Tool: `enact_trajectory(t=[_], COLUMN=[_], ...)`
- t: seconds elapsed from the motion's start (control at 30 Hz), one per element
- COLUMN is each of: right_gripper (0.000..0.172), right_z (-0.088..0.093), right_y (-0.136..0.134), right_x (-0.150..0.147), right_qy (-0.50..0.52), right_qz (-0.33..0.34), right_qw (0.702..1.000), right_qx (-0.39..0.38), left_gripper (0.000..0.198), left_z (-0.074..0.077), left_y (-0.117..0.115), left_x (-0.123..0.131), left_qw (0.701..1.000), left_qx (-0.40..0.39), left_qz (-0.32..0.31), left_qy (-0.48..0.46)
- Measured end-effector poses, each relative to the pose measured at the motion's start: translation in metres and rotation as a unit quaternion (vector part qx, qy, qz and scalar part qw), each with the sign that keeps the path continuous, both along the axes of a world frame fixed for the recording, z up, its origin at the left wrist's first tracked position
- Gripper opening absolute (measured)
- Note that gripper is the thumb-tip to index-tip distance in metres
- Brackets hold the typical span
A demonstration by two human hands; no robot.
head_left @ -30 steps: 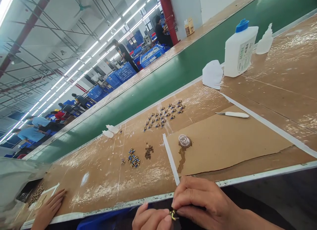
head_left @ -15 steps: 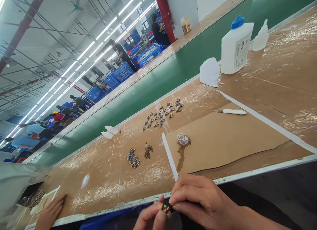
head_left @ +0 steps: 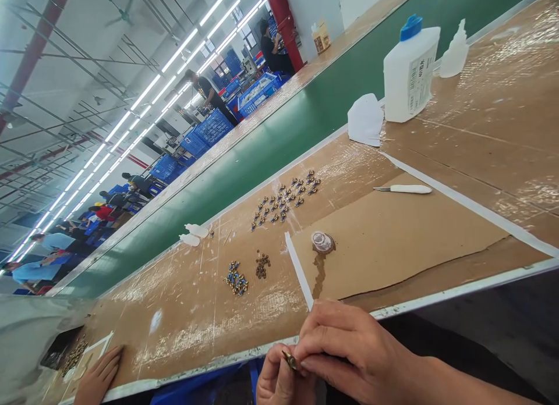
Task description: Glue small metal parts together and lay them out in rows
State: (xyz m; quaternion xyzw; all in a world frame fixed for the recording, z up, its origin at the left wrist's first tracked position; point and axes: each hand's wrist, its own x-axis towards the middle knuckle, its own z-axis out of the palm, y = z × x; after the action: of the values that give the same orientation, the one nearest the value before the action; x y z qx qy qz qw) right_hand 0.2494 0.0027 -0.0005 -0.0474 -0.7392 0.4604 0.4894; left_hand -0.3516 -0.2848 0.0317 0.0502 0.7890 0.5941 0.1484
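Note:
My left hand [head_left: 276, 383] is closed at the table's front edge, pinching a small brass-coloured metal part [head_left: 289, 359] between thumb and fingers. From the right, my right hand [head_left: 349, 344] presses its thumb and fingertips together against the same part; whether it grips something of its own there is hidden. Beyond the hands lie a heap of small blue-and-gold parts [head_left: 236, 279] and a little pile of brown round pieces [head_left: 262, 265]. Farther back, more blue-and-gold parts [head_left: 283, 200] stand in loose rows.
A small wet cup [head_left: 322, 242] sits on cardboard [head_left: 393, 236] with a white-handled knife [head_left: 410, 189]. A large white bottle [head_left: 410, 73] and a dropper bottle [head_left: 454, 54] stand behind. Another person's hand [head_left: 101, 375] rests at the left. A green strip [head_left: 244, 178] runs behind the table.
The small part has turned in my fingers, showing a pointed end now. My left hand has shifted slightly right and curled more. The whole view has moved a little.

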Motion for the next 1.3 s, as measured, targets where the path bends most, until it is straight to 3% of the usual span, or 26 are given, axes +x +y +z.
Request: enact_trajectory(t=[0.3, 0.37, 0.53, 0.7, 1.1, 1.3], right_gripper=[0.013, 0.013, 0.010, 0.009, 0.014, 0.015], right_z=[0.001, 0.001, 0.001, 0.001, -0.006, -0.009], right_y=[-0.001, -0.001, -0.002, -0.004, -0.004, -0.008], right_x=[0.000, 0.000, 0.000, 0.000, -0.001, -0.004], right_qy=[-0.012, -0.011, -0.003, -0.003, -0.022, -0.027], right_qz=[-0.007, -0.001, -0.006, -0.002, 0.001, 0.009], right_qw=[1.000, 1.000, 1.000, 1.000, 1.000, 1.000], right_qx=[0.012, 0.009, 0.005, 0.004, 0.003, 0.001], left_gripper=[0.022, 0.025, 0.018, 0.018, 0.024, 0.012], left_z=[0.006, 0.010, 0.024, 0.035, 0.040, 0.036], left_y=[0.010, 0.017, 0.044, 0.059, 0.068, 0.067], left_x=[0.022, 0.033, 0.072, 0.095, 0.113, 0.127], left_qw=[1.000, 0.999, 0.994, 0.992, 0.993, 0.996], left_qx=[-0.004, -0.007, 0.012, 0.021, 0.035, 0.025], left_qz=[0.019, 0.024, 0.103, 0.127, 0.109, 0.075], left_qy=[0.024, 0.024, 0.022, 0.006, 0.025, 0.043])
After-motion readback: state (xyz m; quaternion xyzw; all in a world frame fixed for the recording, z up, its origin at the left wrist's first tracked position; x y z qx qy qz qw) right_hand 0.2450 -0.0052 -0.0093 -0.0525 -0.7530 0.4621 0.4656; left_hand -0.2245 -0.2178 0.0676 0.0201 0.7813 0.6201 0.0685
